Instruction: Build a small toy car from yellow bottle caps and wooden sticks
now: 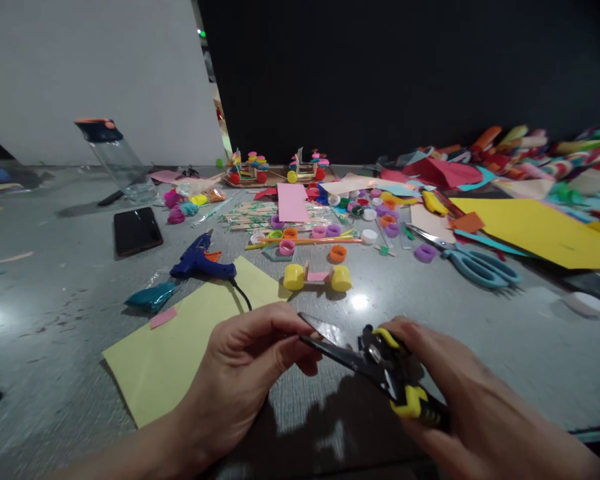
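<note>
My right hand (445,393) is wrapped round the black-and-yellow handles of a pair of snips (375,357). Their dark blades are parted and point left, the tips reaching my left hand (260,370). The fingers of that hand are pinched together by the blade tips; whatever small piece they may hold is hidden. Just beyond the blades stands a small assembly with two yellow caps (294,277) as wheels and a pink strip (318,276) between them. A sheet of pale yellow paper (165,360) lies partly behind my left forearm.
A blue glue gun (200,260) with a black cord lies on the left, near a phone (137,231) and a clear bottle (123,163). Blue-handled scissors (480,263) rest at right. Coloured bottle caps (337,253), packaged sticks and two small model vehicles (307,167) are farther back.
</note>
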The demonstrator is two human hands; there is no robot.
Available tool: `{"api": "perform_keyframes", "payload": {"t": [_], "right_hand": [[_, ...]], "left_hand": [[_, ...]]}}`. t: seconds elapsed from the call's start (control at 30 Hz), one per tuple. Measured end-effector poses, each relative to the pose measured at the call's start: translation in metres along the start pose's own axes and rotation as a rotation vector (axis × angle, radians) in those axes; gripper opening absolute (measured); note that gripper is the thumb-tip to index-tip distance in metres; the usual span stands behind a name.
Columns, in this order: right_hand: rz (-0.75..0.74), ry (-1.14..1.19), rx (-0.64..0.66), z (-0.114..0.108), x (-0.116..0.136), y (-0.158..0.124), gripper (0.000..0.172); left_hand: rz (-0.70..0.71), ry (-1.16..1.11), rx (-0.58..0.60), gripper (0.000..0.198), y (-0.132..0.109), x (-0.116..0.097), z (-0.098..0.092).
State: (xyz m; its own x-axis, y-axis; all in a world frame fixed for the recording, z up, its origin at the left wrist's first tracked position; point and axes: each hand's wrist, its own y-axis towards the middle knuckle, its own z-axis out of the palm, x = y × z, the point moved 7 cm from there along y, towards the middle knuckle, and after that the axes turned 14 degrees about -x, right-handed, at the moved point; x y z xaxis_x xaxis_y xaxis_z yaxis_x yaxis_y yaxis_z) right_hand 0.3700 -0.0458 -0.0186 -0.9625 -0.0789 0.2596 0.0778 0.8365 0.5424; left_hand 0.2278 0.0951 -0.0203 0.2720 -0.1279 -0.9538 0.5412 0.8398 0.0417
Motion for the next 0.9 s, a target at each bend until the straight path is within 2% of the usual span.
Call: {"api": "perform_keyframes", "payload": {"t": [0.33, 0.5, 0.6, 0.73, 0.9], "right_hand": [[-0.067, -0.104, 0.011, -0.004, 0.001, 0.001, 0.054], [-0.09, -0.096, -0.026, -0.006, 0.004, 0.002, 0.047], [-0.085, -0.088, -0.038, -0.006, 0.005, 0.001, 0.037], [-0.022, -0.043, -0.037, -0.005, 0.001, -0.001, 0.028], [0.136, 0.051, 0.009, 0.002, -0.012, -0.004, 0.037]], "left_hand": [[0.026, 0.072, 0.009, 0.016, -0.001, -0.003, 0.0], [0.01, 0.06, -0.002, 0.016, -0.001, 0.0, 0.0], [0.022, 0.105, 0.017, 0.014, -0.001, -0.001, 0.003], [0.038, 0.131, 0.035, 0.016, -0.001, -0.003, 0.004], [-0.058, 0.053, 0.097, 0.011, -0.001, 0.007, 0.004]]}}
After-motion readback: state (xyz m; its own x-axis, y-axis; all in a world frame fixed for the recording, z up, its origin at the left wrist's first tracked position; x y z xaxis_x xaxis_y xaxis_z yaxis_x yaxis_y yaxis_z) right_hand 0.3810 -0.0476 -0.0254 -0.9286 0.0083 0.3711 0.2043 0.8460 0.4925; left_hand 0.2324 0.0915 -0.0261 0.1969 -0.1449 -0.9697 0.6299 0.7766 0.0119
